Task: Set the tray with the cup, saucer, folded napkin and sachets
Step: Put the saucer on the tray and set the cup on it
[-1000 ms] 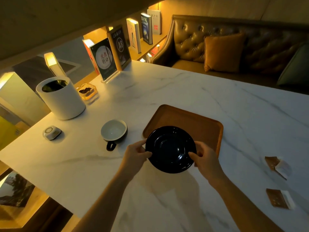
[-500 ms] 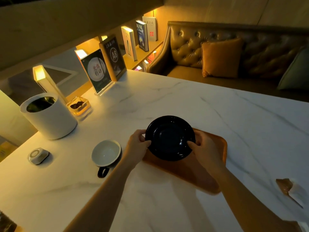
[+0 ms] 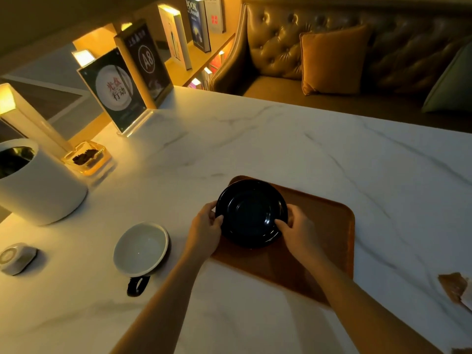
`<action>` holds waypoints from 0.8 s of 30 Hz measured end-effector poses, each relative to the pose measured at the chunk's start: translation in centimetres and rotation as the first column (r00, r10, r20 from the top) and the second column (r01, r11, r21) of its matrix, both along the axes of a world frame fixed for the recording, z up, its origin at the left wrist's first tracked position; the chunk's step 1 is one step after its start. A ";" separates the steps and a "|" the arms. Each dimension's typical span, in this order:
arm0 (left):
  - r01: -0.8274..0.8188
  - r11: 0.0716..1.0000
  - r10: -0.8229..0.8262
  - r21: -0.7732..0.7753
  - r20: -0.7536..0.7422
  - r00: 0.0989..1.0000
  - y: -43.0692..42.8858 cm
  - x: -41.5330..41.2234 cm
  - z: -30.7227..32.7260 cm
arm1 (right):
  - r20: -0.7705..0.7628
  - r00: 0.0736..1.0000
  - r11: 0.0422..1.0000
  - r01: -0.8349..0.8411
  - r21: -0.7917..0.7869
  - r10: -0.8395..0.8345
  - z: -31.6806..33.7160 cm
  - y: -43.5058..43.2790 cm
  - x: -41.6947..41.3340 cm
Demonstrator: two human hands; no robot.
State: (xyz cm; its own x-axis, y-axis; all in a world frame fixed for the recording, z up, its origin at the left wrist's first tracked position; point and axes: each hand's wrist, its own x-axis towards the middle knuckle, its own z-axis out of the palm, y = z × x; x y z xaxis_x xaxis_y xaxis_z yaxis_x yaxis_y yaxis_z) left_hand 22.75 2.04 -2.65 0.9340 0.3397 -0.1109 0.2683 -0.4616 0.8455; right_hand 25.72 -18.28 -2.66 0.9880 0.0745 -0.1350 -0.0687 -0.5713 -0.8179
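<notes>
**Saucer poised at the tray's far corner**

The glossy black round saucer sits over the far-left corner of the brown rectangular wooden tray, gripped on opposite sides by both hands. The left hand pinches its left rim between thumb and fingers; the right hand grasps the right rim the same way. Whether the saucer already rests on the tray or hangs just above it cannot be told in this dim light.

The white ceramic cup with a black handle stands on the white marble table, just left of the tray and near the left forearm. A brown-and-white sachet lies well apart at the right edge; no napkin can be made out.

The chief risk appears to be placement: the saucer is close to the tray's raised lip, and if released there it could settle tilted on the rim and later tip the cup. A careless withdrawal of the left arm might also knock the cup's handle. The glazed surface looks slippery, so uneven release could let it slide.
</notes>
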 end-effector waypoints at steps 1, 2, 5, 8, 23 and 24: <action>0.005 1.000 -0.005 0.006 0.003 1.000 0.0 0.1 -0.2 | -0.003 1.000 1.000 0.006 -0.008 -0.006 -0.3 0.1 0.1; 0.009 1.000 -0.009 0.009 0.003 1.000 0.0 0.2 -0.4 | -0.004 1.000 1.000 0.011 -0.018 -0.011 -0.5 0.2 0.2; 0.035 0.999 -0.036 0.021 0.011 0.999 0.0 0.4 -0.7 | -0.028 0.999 0.999 0.014 -0.042 -0.015 -1.1 0.3 0.4; 0.068 0.995 -0.070 0.067 0.033 0.997 0.1 0.6 -0.6 | -0.054 0.998 0.999 0.012 -0.039 -0.014 -1.6 0.4 0.4; 0.154 0.952 -0.139 0.265 -0.076 0.987 0.5 1.0 -0.8 | -0.090 0.994 0.994 -0.065 -0.086 0.057 -1.2 0.2 0.9; 0.162 0.948 -0.138 0.275 -0.105 0.985 0.5 1.0 -0.7 | -0.105 0.992 0.992 -0.078 -0.102 0.068 -1.0 0.1 1.0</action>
State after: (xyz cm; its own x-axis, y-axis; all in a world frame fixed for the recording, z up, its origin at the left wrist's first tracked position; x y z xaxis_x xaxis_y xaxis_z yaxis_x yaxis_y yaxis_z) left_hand 23.76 2.57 -3.30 0.9681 0.2249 -0.1105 0.2413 -0.7177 0.6532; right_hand 26.69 -18.16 -3.69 0.9614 0.1260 -0.2445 -0.1025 -0.6609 -0.7434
